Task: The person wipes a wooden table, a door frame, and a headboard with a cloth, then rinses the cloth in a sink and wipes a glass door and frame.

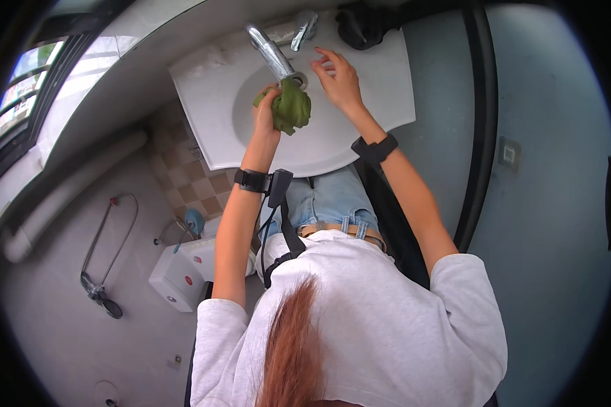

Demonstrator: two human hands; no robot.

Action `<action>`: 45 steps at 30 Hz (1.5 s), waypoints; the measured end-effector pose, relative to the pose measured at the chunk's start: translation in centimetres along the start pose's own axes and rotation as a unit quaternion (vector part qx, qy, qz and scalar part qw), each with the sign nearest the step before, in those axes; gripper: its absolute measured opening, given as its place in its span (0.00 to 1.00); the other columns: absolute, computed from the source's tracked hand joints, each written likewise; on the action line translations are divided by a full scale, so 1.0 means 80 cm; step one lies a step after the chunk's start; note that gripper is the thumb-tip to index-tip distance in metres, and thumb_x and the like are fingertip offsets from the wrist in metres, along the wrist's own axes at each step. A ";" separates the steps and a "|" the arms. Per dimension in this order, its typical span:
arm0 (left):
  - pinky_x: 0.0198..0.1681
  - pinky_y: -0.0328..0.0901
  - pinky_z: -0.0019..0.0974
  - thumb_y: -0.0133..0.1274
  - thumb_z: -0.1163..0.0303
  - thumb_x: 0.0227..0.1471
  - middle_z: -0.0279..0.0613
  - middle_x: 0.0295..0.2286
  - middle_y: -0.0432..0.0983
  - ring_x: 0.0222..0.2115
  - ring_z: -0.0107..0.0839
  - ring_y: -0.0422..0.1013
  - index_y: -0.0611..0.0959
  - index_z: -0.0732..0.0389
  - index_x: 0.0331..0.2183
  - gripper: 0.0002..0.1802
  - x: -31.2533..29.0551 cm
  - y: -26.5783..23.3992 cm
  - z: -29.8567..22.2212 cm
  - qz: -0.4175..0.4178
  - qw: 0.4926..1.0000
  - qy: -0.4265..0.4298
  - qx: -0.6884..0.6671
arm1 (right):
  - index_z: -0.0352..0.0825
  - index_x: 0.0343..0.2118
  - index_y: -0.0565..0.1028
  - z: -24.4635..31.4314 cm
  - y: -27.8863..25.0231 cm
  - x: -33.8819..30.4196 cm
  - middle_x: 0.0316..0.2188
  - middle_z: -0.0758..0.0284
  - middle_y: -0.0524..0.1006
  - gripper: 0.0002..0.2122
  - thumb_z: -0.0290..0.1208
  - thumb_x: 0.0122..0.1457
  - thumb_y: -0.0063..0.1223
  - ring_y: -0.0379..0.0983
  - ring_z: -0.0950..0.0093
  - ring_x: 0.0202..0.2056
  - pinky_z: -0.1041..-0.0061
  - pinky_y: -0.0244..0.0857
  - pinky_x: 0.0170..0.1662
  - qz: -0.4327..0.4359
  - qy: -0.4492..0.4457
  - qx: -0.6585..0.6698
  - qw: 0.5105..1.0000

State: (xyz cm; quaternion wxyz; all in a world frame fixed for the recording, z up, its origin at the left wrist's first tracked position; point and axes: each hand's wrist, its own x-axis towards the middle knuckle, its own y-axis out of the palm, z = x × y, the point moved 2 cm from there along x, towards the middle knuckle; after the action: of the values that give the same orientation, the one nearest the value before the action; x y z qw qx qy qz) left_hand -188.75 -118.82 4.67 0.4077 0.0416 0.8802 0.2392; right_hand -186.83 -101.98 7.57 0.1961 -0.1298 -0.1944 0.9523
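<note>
Left hand: grasping cloth, bunched; spout just ahead | right hand: holding nothing, half-curled; lever just ahead | done: cloth at spout; remaining: cannot tell

A bright, barred window is set far left; checkered tiles are seen nearer, a blue-grey wall at right
</note>
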 end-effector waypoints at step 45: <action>0.48 0.63 0.43 0.64 0.70 0.31 0.49 0.43 0.69 0.46 0.45 0.66 0.64 0.58 0.52 0.43 -0.123 0.153 -0.014 0.282 0.730 0.441 0.439 | 0.35 0.49 0.63 0.131 -0.114 -0.127 0.42 0.68 0.70 0.19 0.24 0.54 0.53 0.68 0.77 0.44 0.77 0.62 0.47 -0.089 -0.055 0.509 0.855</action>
State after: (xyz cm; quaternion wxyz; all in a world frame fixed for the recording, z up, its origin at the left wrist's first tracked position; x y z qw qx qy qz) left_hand -184.55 -111.09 17.74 -0.1761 0.3522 0.9159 -0.0783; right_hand -178.25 -101.89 22.47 0.3072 0.0584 0.2959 0.9026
